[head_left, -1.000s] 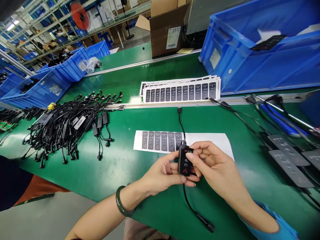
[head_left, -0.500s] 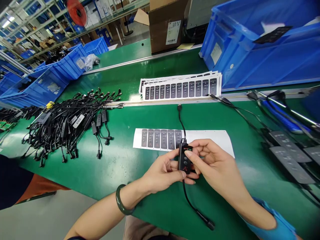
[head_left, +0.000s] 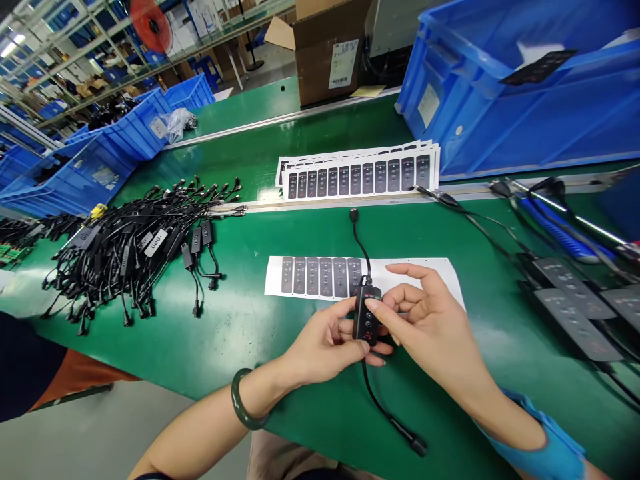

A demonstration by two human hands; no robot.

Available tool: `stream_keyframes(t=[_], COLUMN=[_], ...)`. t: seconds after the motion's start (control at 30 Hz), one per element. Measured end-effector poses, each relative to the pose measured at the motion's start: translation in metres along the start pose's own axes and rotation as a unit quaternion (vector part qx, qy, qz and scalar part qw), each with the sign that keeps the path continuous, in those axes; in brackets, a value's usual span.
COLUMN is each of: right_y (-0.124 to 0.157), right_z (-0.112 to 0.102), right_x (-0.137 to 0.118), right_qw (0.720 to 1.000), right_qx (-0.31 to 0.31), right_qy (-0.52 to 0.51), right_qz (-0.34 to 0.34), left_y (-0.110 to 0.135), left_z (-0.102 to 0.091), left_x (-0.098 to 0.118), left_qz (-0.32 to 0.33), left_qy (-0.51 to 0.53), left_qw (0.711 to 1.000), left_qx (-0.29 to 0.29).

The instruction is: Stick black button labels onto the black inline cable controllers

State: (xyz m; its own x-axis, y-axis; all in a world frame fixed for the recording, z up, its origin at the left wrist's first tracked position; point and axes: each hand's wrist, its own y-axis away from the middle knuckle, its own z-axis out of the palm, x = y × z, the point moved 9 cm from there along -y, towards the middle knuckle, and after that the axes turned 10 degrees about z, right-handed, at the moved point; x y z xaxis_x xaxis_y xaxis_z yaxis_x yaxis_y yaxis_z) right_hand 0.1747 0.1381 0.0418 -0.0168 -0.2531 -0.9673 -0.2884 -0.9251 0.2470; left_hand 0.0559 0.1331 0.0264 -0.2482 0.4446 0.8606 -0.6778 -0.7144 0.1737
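My left hand (head_left: 327, 341) grips a small black inline controller (head_left: 367, 319) with button markings, its fingers wrapped round its lower half. My right hand (head_left: 425, 320) rests its thumb on the controller's upper face, with the other fingers partly spread behind it. The controller's black cable (head_left: 387, 417) runs down to a plug near the table edge and up to a small connector (head_left: 354, 215). Just behind my hands lies a white label sheet (head_left: 320, 277) with several dark stickers on its left half.
A heap of black cabled controllers (head_left: 135, 250) lies at left. A stack of sticker sheets (head_left: 357, 175) sits beyond a metal rail. Large blue bins (head_left: 500, 100) stand at back right, more blue bins (head_left: 90, 167) at left, a cardboard box (head_left: 327, 57) behind. Flat grey controllers (head_left: 575, 303) lie at right.
My right thumb has slid up the controller's face and its fingers have spread a little. The controller and both hands have shifted slightly up the table.
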Motion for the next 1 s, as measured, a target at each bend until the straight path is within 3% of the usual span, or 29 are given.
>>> stream_keyframes(t=[0.3, 0.53, 0.77, 0.93, 1.0], right_y=[0.002, -0.007, -0.001, 0.0, -0.005], right_z=[0.027, 0.012, 0.021, 0.026, 0.015], right_x=[0.007, 0.007, 0.008, 0.001, -0.009], right_qw=[0.984, 0.992, 0.99, 0.989, 0.988], right_qx=[-0.118, -0.062, -0.082, -0.062, -0.058], right_qy=[0.13, 0.11, 0.108, 0.128, 0.129], right_qz=[0.014, 0.03, -0.025, -0.049, -0.066], left_y=[-0.002, -0.003, -0.009, -0.012, -0.009], left_z=[0.001, 0.0, -0.011, -0.008, -0.007], left_x=[-0.001, -0.012, -0.009, -0.009, -0.004], left_qz=[-0.022, -0.04, 0.004, 0.009, 0.001], left_qy=[0.023, 0.016, -0.031, -0.046, -0.087], left_qw=[0.999, 0.999, 0.999, 0.999, 0.996], left_qx=[-0.005, -0.003, 0.039, 0.025, 0.009])
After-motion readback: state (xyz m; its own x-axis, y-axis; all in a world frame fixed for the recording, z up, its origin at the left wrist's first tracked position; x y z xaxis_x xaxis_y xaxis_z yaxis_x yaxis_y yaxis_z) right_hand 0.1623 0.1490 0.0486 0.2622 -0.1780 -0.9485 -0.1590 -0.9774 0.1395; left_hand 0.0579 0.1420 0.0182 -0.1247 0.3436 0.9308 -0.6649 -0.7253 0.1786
